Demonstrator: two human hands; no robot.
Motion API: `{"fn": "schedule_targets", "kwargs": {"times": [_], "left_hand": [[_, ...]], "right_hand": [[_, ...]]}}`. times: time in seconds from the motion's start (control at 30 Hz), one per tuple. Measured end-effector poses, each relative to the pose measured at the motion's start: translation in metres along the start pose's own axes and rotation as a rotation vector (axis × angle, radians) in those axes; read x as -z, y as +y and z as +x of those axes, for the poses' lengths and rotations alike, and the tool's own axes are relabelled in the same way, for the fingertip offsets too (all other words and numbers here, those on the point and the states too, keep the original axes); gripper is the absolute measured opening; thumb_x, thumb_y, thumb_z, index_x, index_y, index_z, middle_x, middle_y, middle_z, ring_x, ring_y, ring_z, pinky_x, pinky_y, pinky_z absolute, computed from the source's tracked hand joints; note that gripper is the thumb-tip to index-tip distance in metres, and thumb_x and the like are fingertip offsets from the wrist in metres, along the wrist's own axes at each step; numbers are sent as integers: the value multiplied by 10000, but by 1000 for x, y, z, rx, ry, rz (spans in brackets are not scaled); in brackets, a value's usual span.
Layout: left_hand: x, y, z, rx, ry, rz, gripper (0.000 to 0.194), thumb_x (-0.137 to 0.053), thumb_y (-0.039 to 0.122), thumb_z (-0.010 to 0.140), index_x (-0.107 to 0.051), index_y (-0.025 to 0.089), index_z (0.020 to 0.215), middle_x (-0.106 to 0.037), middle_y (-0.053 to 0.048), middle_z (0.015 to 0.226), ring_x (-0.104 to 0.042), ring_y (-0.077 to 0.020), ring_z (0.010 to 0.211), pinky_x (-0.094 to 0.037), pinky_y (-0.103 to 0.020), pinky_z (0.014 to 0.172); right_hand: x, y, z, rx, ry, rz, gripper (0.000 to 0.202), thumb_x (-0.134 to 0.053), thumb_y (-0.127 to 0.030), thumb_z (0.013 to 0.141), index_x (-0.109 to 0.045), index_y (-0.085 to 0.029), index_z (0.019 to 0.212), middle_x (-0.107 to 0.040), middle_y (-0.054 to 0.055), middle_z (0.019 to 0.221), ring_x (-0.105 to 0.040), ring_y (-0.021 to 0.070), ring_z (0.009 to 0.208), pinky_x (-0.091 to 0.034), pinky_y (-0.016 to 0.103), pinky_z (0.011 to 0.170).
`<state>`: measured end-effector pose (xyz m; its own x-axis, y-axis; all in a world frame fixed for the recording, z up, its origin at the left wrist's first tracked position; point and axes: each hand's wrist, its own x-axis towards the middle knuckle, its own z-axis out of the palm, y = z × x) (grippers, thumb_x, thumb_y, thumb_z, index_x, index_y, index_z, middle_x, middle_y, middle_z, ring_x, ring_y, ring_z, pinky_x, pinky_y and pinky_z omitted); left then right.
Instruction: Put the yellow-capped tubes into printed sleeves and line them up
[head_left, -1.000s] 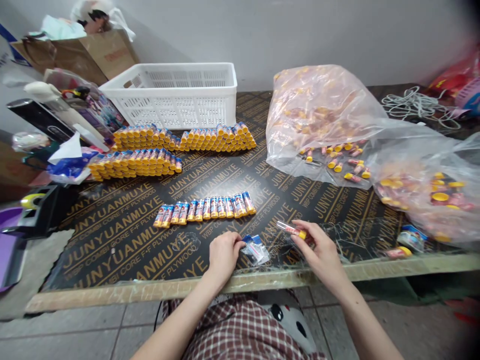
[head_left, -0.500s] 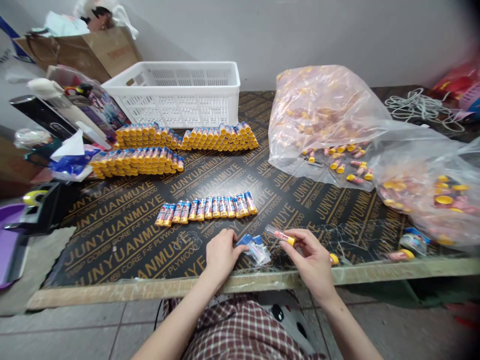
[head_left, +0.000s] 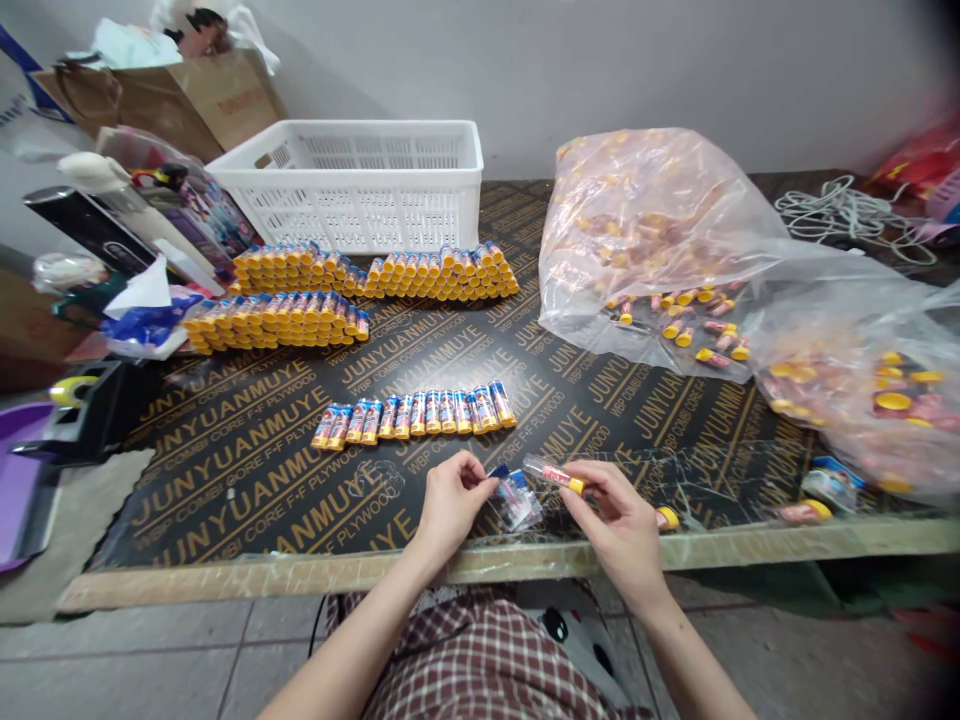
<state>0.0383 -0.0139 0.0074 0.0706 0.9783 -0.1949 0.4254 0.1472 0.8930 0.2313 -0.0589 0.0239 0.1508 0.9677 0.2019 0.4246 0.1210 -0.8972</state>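
"Clear plastic tube [head_left: 551,473], yellow cap: where is it, and in whose grip?"

"Right hand [head_left: 619,515] has it, out over the desk [head_left: 442,350]. Thumb and fingers close around the capped end, spread no wider than the tube; clear end aims toward the left hand [head_left: 450,497]."

"And the left?"

"Thumb and fingertips pinched together at a blue edge of the film sleeves [head_left: 517,503], by the desk's near edge. One sleeve or several between the tips, I can't tell."

"Which step, as you read it?"

"Singling out a sleeve for the tube, I judge. What I hold shows no blue print; the row of blue-printed tubes [head_left: 433,412] beyond my hands does."

"Next move calls for?"

"Probably parting one sleeve from the rest, working its mouth wide, then lining the clear end up with it. I'd want a light left pinch, since the film looks thin and may crease, and a steady right. Also noted: another yellow-capped tube [head_left: 667,518] just beside the right hand, partly hidden by it."
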Motion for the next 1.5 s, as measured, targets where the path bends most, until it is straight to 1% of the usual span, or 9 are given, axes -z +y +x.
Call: {"fn": "schedule_targets", "kwargs": {"times": [0.27,0.4,0.53,0.67,0.8,1.03,1.17,1.37,1.5], "left_hand": [[0,-3,-2,-233,-13,513,56,-595,183,779,-603,202,727,-614,-21,773,-558,-170,767,-383,-272,692],[1,-5,-4,-276,-23,627,64,-579,164,793,-566,209,750,-595,-20,773,-541,-172,768,-378,-268,674],[2,-3,-4,-322,31,579,89,-584,158,776,-548,201,707,-588,-26,832,-528,-171,816,-382,-262,697],[6,-4,0,-165,21,378,84,-607,198,763,-553,193,697,-579,7,695,-532,-144,674,-377,-245,637],[9,-8,3,-186,-5,507,134,-601,261,794,-574,197,679,-605,-20,733,-547,-173,744,-371,-269,674],[6,-11,-2,-261,56,545,93,-620,159,756,-552,194,704,-587,-18,762,-529,-173,762,-366,-271,673],[6,-8,0,-228,111,282,126,-633,148,716,-540,179,637,-572,-9,724,-521,-147,706,-384,-260,656],[10,-3,10,230,90,-620,239,-723,280,646,-561,162,774,-596,32,560,-546,-105,527,-470,-247,578],[12,5,13,373,75,-903,356,-826,286,507,-643,114,760,-668,-17,668,-603,-113,594,-527,-262,620]], "right_hand": [[0,3,-1,-9,2,12,139,-595,-287,832,-644,-228,948,-616,71,995,-586,211,933,-493,352,792],[0,5,-1,-17,-1,4,146,-595,-288,829,-646,-228,952,-616,68,1000,-586,214,938,-492,348,793],[-1,4,0,-15,3,7,144,-598,-273,829,-646,-233,959,-614,64,1002,-586,212,943,-488,350,804],[-2,1,0,8,0,19,149,-590,-259,833,-649,-237,968,-614,63,1007,-585,209,954,-486,351,818],[-3,1,0,17,-1,22,152,-587,-249,835,-651,-238,972,-616,62,1003,-584,202,954,-492,336,799],[-12,2,-2,-15,-100,1,143,-584,-245,833,-674,-223,941,-630,60,970,-607,187,903,-504,290,716],[-18,5,-4,-38,-182,-37,156,-580,-246,829,-684,-200,937,-633,67,945,-625,176,810,-504,279,651],[-12,2,-4,5,-52,28,183,-582,-228,837,-666,-243,999,-620,57,1020,-599,185,939,-503,295,757],[-11,-5,-6,55,-3,96,207,-584,-199,838,-652,-258,1024,-609,54,1043,-587,186,981,-501,309,802]]}}
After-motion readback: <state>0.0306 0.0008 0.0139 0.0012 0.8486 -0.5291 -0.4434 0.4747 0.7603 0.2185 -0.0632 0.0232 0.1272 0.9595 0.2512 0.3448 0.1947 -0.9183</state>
